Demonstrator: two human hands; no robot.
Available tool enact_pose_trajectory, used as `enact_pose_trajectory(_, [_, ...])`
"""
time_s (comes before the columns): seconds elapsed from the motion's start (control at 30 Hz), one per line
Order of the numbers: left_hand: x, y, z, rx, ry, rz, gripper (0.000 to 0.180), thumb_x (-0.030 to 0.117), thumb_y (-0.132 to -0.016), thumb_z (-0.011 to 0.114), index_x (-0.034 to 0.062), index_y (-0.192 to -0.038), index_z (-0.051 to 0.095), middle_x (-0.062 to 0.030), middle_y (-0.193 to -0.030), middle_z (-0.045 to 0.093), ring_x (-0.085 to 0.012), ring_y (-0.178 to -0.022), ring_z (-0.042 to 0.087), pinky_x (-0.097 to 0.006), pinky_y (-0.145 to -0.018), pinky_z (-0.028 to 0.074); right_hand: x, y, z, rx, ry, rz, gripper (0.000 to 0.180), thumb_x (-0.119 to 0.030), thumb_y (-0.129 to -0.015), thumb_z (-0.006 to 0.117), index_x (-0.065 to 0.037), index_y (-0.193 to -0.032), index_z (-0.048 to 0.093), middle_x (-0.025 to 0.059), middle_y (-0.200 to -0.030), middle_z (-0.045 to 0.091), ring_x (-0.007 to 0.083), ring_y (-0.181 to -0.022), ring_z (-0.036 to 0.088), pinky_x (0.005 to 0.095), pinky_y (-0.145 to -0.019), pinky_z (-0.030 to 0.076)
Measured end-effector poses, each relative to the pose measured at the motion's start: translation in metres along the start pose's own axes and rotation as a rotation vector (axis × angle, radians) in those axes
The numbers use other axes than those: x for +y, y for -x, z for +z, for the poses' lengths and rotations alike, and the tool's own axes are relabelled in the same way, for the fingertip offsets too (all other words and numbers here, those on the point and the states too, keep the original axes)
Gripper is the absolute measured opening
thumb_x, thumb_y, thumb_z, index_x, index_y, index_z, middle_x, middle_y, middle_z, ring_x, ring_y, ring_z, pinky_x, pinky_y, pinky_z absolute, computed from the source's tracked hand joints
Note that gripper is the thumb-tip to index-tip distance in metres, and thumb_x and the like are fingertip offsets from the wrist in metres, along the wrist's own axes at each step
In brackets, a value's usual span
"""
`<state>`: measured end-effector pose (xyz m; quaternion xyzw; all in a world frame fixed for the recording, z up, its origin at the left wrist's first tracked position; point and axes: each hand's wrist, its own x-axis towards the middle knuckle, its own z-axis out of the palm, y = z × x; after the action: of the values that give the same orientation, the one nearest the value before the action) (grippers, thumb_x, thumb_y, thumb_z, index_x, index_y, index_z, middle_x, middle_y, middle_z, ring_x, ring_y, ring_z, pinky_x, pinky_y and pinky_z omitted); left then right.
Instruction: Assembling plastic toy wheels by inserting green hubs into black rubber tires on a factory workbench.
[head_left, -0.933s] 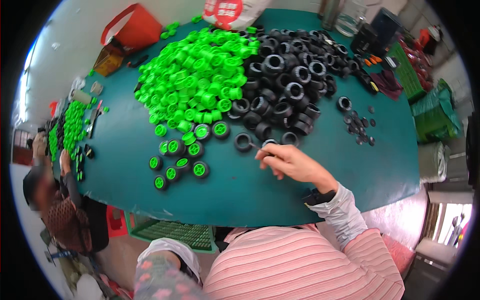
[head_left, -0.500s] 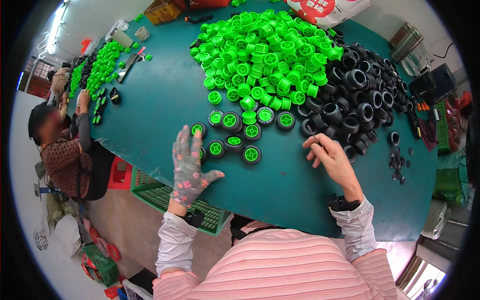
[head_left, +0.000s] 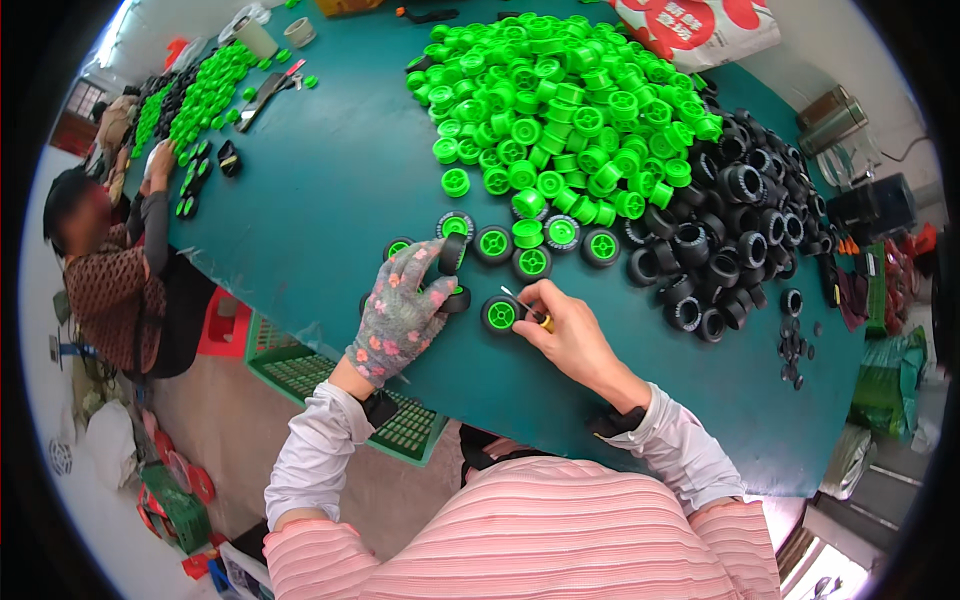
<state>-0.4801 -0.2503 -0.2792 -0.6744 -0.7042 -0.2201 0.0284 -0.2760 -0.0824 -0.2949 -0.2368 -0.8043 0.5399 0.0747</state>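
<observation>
My left hand (head_left: pixel 405 315), in a grey flowered glove, closes on a toy wheel (head_left: pixel 452 254) with a black tyre, turned up on its edge. In my bare right hand (head_left: pixel 572 335) is a small yellow-handled screwdriver (head_left: pixel 547 322), its thin shaft pointing up and left. The fingertips of that hand reach the edge of an assembled wheel (head_left: pixel 500 314), black tyre around a green hub. Several more such wheels (head_left: pixel 493 244) lie just beyond both hands. Part of the wheels under the glove is hidden.
A big heap of green hubs (head_left: pixel 560 110) lies beyond the wheels, with a pile of black tyres (head_left: pixel 725 220) to its right. Small black discs (head_left: pixel 793 348) lie at the right. A co-worker (head_left: pixel 110 255) sits at the far left; a green crate (head_left: pixel 410 428) is below the table edge.
My left hand has gone from spread fingers to gripping a wheel. My right hand has moved left from beside the tyre pile to the wheels, and the yellow handle now shows.
</observation>
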Motion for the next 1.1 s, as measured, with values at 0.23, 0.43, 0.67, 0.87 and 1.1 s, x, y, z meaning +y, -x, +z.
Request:
enact_pose_trajectory(0.23, [-0.024,0.067,-0.028,0.005,-0.212,-0.087,0.053,0.019,-0.074,0.080,0.0134,-0.122,0.058,-0.0106,-0.126,0.057,-0.0314,-0.119,0.056,-0.053,-0.106,0.042,-0.029,-0.019,0.073,-0.032,-0.240,0.086,0.034,-0.011,-0.085,0.075,0.002,-0.112,0.059,0.0139,-0.085,0.070,0.0237,-0.072,0.068,0.0373,-0.067,0.053])
enact_pose_trajectory(0.43, [-0.049,0.131,-0.062,0.040,-0.255,-0.136,0.050,0.017,-0.072,0.080,0.0134,-0.117,0.060,-0.0086,-0.115,0.060,-0.0308,-0.112,0.058,-0.052,-0.105,0.041,-0.068,-0.019,0.112,-0.249,-0.325,0.181,0.041,-0.013,-0.090,0.071,0.001,-0.127,0.060,0.0073,-0.096,0.071,0.0093,-0.068,0.061,0.0247,-0.053,0.048])
enact_pose_trajectory(0.67, [-0.064,0.213,-0.092,0.226,-0.384,-0.364,0.046,0.006,-0.076,0.077,0.0121,-0.118,0.060,-0.0081,-0.112,0.063,-0.0317,-0.106,0.061,-0.048,-0.098,0.045,-0.095,-0.023,0.185,-0.515,-0.362,-0.017,0.046,-0.020,-0.094,0.067,0.002,-0.133,0.056,0.0078,-0.110,0.071,0.0150,-0.070,0.064,0.0299,-0.058,0.054])
enact_pose_trajectory(0.87, [-0.066,0.259,-0.091,0.440,-0.325,-0.597,0.049,0.004,-0.082,0.070,0.0057,-0.129,0.057,-0.0166,-0.128,0.059,-0.0363,-0.121,0.056,-0.049,-0.105,0.044,-0.101,-0.019,0.163,-0.657,-0.328,0.022,0.040,-0.026,-0.098,0.064,0.000,-0.128,0.061,0.0046,-0.107,0.071,0.0093,-0.063,0.055,0.0263,-0.053,0.046])
enact_pose_trajectory(1.1, [-0.026,0.068,-0.077,0.195,-0.055,-0.200,0.064,0.020,-0.082,0.076,0.0046,-0.138,0.051,-0.0191,-0.142,0.049,-0.0396,-0.133,0.047,-0.050,-0.111,0.040,-0.067,0.015,0.052,-0.489,-0.358,0.266,0.035,-0.026,-0.098,0.061,-0.001,-0.122,0.063,0.0009,-0.095,0.073,0.0070,-0.057,0.049,0.0241,-0.048,0.043])
